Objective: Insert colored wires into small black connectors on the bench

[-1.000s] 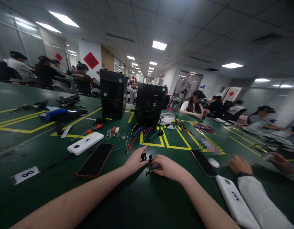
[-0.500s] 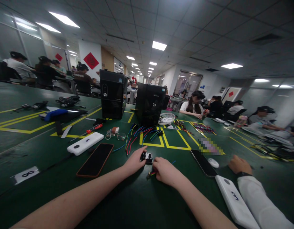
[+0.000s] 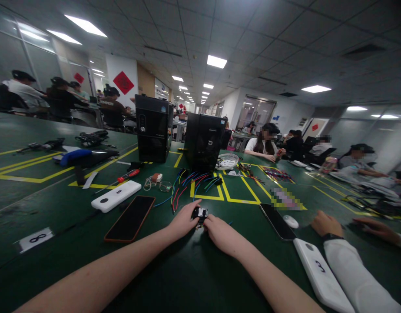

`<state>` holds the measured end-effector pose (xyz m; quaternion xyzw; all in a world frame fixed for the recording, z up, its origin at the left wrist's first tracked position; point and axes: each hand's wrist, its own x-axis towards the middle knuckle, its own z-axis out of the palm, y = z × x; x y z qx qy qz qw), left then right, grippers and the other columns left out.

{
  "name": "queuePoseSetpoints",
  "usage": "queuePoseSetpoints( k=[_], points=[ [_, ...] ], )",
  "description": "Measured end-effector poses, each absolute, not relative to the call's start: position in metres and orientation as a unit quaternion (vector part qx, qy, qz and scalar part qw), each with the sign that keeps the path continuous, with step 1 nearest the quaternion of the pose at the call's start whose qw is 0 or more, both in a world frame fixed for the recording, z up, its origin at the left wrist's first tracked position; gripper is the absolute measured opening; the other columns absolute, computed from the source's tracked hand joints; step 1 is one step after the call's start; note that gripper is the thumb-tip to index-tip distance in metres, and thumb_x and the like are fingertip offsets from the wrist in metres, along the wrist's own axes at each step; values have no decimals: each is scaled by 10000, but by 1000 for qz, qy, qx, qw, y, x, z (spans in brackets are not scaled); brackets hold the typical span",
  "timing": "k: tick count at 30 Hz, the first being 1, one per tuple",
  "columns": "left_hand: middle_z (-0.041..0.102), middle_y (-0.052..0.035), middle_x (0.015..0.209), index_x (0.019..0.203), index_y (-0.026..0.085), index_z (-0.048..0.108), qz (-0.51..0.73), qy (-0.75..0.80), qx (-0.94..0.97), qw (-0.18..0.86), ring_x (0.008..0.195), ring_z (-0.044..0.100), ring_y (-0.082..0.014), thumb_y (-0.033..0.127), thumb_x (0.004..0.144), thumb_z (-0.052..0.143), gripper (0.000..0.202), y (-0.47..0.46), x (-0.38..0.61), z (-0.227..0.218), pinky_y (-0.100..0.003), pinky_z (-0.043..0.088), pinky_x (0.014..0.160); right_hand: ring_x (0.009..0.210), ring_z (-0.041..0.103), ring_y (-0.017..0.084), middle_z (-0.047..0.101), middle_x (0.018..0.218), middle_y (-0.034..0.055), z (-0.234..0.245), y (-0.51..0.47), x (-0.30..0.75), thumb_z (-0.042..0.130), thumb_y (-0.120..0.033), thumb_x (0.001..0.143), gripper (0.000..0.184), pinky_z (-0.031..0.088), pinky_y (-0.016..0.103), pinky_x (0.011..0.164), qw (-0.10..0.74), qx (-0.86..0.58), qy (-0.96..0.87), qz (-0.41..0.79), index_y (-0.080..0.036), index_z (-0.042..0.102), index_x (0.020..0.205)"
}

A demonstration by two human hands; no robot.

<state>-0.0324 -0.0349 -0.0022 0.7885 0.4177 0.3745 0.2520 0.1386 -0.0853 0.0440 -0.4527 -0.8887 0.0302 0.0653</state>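
My left hand (image 3: 184, 221) is closed on a small black block with a white top (image 3: 200, 212), gripping its left side with thumb and fingers just above the table. Against the block's lower right corner, my right hand (image 3: 219, 232) is closed in a pinch on thin coloured wires. The tip of a blue wire (image 3: 231, 223) shows beyond that hand; the rest is hidden by the fingers. Tiny wire ends (image 3: 199, 225) show under the block, too small to make out. Red, blue and green wires (image 3: 178, 198) lie loose behind the hands.
Left are a phone (image 3: 131, 218), a white power bank (image 3: 116, 195), glasses (image 3: 164, 187) and a screwdriver (image 3: 128, 175). Two black computer cases (image 3: 152, 130) stand behind. Right are another phone (image 3: 277, 221), a white power bank (image 3: 320, 271) and a co-worker's hand (image 3: 327, 224).
My right hand has moved slightly left and up with the wires, closer under the block. My left hand stays put. Another person's hand has come in at the far right.
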Motion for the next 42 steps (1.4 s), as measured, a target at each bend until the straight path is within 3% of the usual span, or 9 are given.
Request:
queuePoseSetpoints(
  k=[6,15,18,20,23,31,37,42],
  points=[
    [531,-83,1193,1284,195,394,368,417,791,254,1137,463,-225,102,709,567,608,-35,-33,-2,-386,323,1012,788,573,174,626,882,72,45,-80,141,354,-154,868,219,379,260,690,80,-483,-871,33,-177,547,968],
    [540,-84,1195,1285,183,395,370,402,798,255,1131,475,-214,146,752,550,556,-35,-33,-1,-365,326,1012,832,578,178,628,911,83,55,-76,144,340,-272,899,278,402,269,728,118,-544,-830,28,-179,595,958],
    [543,-61,1207,1308,222,360,353,386,802,289,1135,482,-211,150,752,560,596,-39,-33,5,-361,330,1011,901,573,184,627,984,75,54,-71,150,428,-292,862,253,406,271,756,144,-556,-818,33,-191,576,1041],
    [537,-53,1222,1317,237,345,344,363,811,305,1142,480,-209,149,752,566,613,-41,-33,8,-357,331,1010,931,569,194,617,1035,76,52,-70,152,510,-345,813,337,407,277,769,149,-563,-812,33,-196,540,1113],
    [528,-53,1239,1325,243,332,335,333,824,312,1154,472,-206,128,748,563,631,-41,-33,7,-357,323,1016,943,573,207,624,1031,82,51,-72,152,526,-415,786,415,407,281,774,125,-572,-810,37,-192,529,1137],
    [454,-64,1321,1329,244,323,341,337,825,299,1209,421,-209,161,748,583,643,-40,-33,3,-363,304,1035,835,608,200,650,906,70,56,-76,144,484,-423,789,329,423,259,688,55,-607,-791,41,-179,578,988],
    [439,-70,1332,1346,249,288,318,351,831,293,1213,415,-224,257,770,584,647,-43,-34,7,-381,308,1029,839,618,254,651,915,114,77,-94,179,551,-383,719,286,449,305,651,-81,-720,-688,38,-160,613,886],
    [457,-63,1315,1355,261,270,296,363,831,299,1208,422,-225,280,777,575,654,-46,-35,12,-392,313,1023,814,628,256,650,890,130,69,-124,242,471,-427,773,317,454,324,624,-58,-801,-593,54,-148,590,863]
  ],
)
